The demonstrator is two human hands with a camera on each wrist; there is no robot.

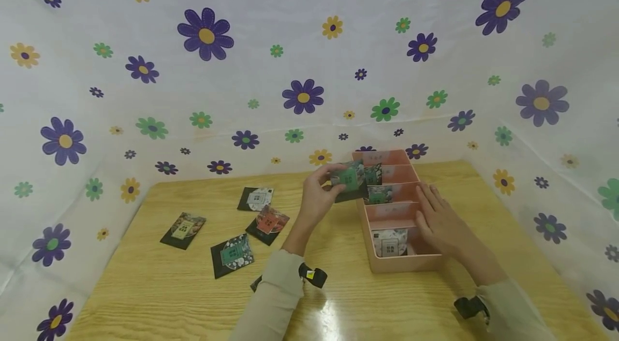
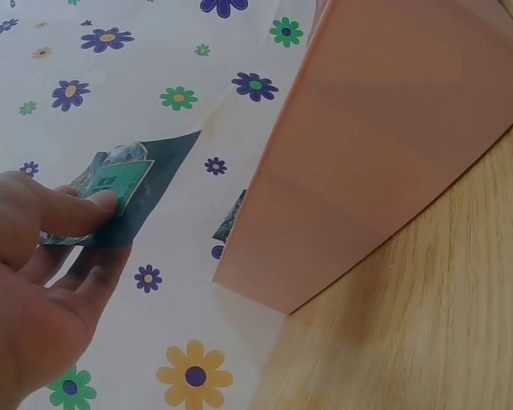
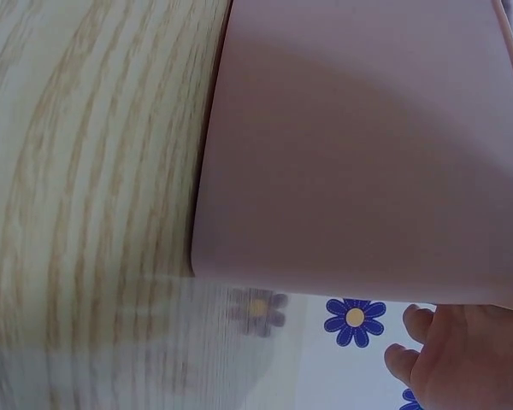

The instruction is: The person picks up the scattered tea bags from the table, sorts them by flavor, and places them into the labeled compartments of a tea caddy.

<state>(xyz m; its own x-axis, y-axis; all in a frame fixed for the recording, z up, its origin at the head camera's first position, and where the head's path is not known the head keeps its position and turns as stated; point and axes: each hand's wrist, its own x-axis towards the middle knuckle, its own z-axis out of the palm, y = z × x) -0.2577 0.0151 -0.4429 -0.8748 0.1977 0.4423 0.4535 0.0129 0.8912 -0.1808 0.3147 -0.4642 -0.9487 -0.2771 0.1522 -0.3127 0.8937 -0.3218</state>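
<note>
A dark packet with a green label (image 1: 349,182) is pinched between the thumb and fingers of my left hand (image 1: 316,196), beside the far left part of a pink divided box (image 1: 406,263). The left wrist view shows the thumb on the packet's label face. My right hand (image 1: 442,225) rests along the box's right rim with its fingers extended. Inside the box, a white-labelled packet (image 1: 389,243) lies in the front compartment. Two green-labelled packets, one nearer (image 1: 380,194) and one farther back (image 1: 373,174), stand in separate compartments.
On the wooden table (image 1: 159,292) to the left lie packets with a yellow label (image 1: 184,230), a white label (image 1: 256,198), a red label (image 1: 268,224) and a teal label (image 1: 232,255). Another packet is mostly hidden by my left sleeve. A flowered cloth (image 1: 261,72) encloses the table's back and sides.
</note>
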